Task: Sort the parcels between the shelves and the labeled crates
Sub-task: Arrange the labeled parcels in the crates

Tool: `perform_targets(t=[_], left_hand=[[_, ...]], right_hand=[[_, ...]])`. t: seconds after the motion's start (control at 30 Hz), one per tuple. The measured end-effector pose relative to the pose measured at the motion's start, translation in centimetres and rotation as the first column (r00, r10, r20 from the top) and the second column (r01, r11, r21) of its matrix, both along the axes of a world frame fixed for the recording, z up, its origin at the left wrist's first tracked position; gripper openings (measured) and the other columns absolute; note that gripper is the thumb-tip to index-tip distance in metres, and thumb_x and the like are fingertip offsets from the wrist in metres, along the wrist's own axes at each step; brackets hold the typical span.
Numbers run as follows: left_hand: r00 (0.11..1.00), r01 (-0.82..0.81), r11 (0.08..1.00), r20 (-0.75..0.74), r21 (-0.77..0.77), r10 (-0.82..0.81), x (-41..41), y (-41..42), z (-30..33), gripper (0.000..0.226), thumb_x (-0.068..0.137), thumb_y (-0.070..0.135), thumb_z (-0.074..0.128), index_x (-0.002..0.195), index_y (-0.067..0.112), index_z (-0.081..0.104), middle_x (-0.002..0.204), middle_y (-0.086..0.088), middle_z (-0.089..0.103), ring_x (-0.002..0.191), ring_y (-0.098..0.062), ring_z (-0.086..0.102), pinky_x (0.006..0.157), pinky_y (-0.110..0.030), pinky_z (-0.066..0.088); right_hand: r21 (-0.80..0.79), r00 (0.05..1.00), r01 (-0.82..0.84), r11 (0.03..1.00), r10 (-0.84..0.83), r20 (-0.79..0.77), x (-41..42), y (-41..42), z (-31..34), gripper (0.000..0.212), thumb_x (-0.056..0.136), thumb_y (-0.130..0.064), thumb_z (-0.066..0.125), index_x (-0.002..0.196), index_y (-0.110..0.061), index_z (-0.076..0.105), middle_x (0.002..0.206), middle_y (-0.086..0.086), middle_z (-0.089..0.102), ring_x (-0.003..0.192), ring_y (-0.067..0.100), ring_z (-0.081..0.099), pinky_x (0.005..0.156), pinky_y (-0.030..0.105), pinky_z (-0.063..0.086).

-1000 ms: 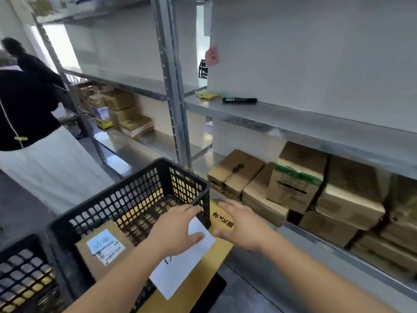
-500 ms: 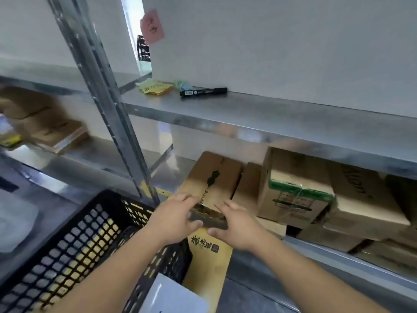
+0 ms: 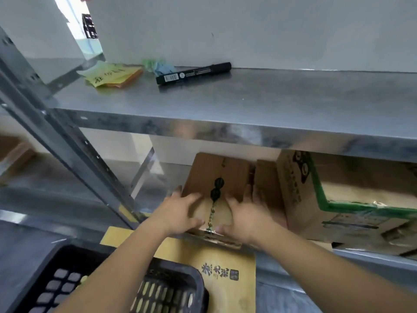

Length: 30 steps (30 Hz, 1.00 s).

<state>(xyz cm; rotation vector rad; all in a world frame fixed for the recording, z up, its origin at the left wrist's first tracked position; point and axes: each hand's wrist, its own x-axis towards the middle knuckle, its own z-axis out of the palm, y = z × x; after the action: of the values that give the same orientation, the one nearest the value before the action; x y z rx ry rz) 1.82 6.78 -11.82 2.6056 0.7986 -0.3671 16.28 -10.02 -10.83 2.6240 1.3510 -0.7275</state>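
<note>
Both hands on the brown cardboard box (image 3: 216, 184) with the black gourd print and green-printed tape down its middle. Box sits on the lower metal shelf (image 3: 372, 259), near edge at the shelf's front lip.

Left hand (image 3: 180, 213): clamped on the box's near left corner, fingers spread over the top face, thumb on the front edge. Grasping the box.

Right hand (image 3: 246, 216): mirrors it on the near right corner, fingers up along the box's right side, thumb at the front edge. Also grasping the box.

Relative to the box:
- Right, touching or just beside: a narrow plain carton (image 3: 267, 188), then a bigger carton with green tape (image 3: 338, 199) and a dark printed logo. Contact between box and narrow carton can't be confirmed, the right hand's fingers cover the seam.
- Below and in front: flat yellow-brown parcel (image 3: 216, 265) with black Chinese characters, lying across the rim of the black plastic crate (image 3: 171, 290). Far end of the parcel runs under the hands.
- Above: upper metal shelf (image 3: 270, 102) holding a black marker pen (image 3: 194, 72), a stack of yellow and orange sticky notes (image 3: 112, 75) with handwriting, and a crumpled green-blue scrap (image 3: 158, 65) between notes and marker.
- Left: slanted shelf upright (image 3: 67, 141); further cartons beyond it, blurred.

No label visible on the crate from this angle.
</note>
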Motion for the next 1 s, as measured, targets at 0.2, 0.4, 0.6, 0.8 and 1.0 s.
perform_targets(t=[0.2, 0.4, 0.6, 0.8, 1.0], left_hand=[[0.996, -0.018, 0.965, 0.083, -0.262, 0.041, 0.7, 2.8, -1.9, 0.118, 0.058, 0.057, 0.091, 0.156, 0.041, 0.027, 0.156, 0.007, 0.039, 0.139, -0.015, 0.042, 0.108, -0.020, 0.034], [0.981, -0.070, 0.943, 0.148, -0.324, 0.124, 0.4, 3.3, -2.0, 0.108, 0.062, 0.053, 0.091, 0.152, 0.040, 0.033, 0.148, 0.016, 0.044, 0.131, -0.007, 0.045, 0.098, -0.016, 0.034], [0.928, -0.211, 0.951, 0.260, -0.224, 0.267, -0.8, 4.2, 0.0, 0.068, 0.081, 0.067, 0.067, 0.141, 0.043, 0.047, 0.145, 0.008, 0.055, 0.130, -0.019, 0.054, 0.101, -0.030, 0.045], [0.827, -0.269, 0.932, 0.437, -0.244, 0.354, -1.4, 1.7, 6.0, 0.101, 0.071, 0.055, 0.084, 0.153, 0.043, 0.026, 0.146, 0.012, 0.048, 0.131, -0.014, 0.047, 0.098, -0.022, 0.037], [0.820, -0.325, 0.928, 0.434, -0.184, 0.374, -3.1, -2.8, 11.4, 0.114, 0.070, 0.069, 0.077, 0.154, 0.050, 0.003, 0.126, 0.018, 0.054, 0.109, -0.010, 0.053, 0.094, -0.030, 0.047]], right_hand=[[-0.042, 0.998, 0.053, 0.998, -0.054, -0.018, 0.7, 1.8, -0.3, 0.137, 0.062, -0.090, 0.065, 0.161, -0.037, -0.012, 0.168, 0.028, 0.006, 0.154, 0.046, -0.015, 0.126, 0.055, 0.005], [0.043, 0.973, 0.143, 0.989, -0.133, -0.188, 0.9, 3.2, -0.2, 0.142, 0.060, -0.066, 0.089, 0.163, -0.035, -0.003, 0.165, 0.020, 0.009, 0.150, 0.039, 0.026, 0.114, 0.041, 0.040], [0.250, 0.890, 0.309, 0.918, -0.186, -0.416, 2.1, 4.5, 0.4, 0.138, 0.057, -0.055, 0.095, 0.161, -0.044, 0.006, 0.169, 0.007, 0.008, 0.152, 0.030, 0.027, 0.120, 0.039, 0.033], [0.483, 0.863, 0.369, 0.794, -0.100, -0.495, 3.6, 3.3, 6.0, 0.124, 0.060, -0.046, 0.097, 0.158, -0.046, 0.022, 0.160, -0.004, 0.036, 0.145, 0.022, 0.039, 0.110, 0.029, 0.036], [0.438, 0.876, 0.286, 0.852, -0.047, -0.480, 3.4, 0.8, 10.3, 0.113, 0.066, -0.063, 0.087, 0.155, -0.027, 0.028, 0.154, -0.002, 0.045, 0.125, 0.013, 0.050, 0.094, 0.025, 0.039]])
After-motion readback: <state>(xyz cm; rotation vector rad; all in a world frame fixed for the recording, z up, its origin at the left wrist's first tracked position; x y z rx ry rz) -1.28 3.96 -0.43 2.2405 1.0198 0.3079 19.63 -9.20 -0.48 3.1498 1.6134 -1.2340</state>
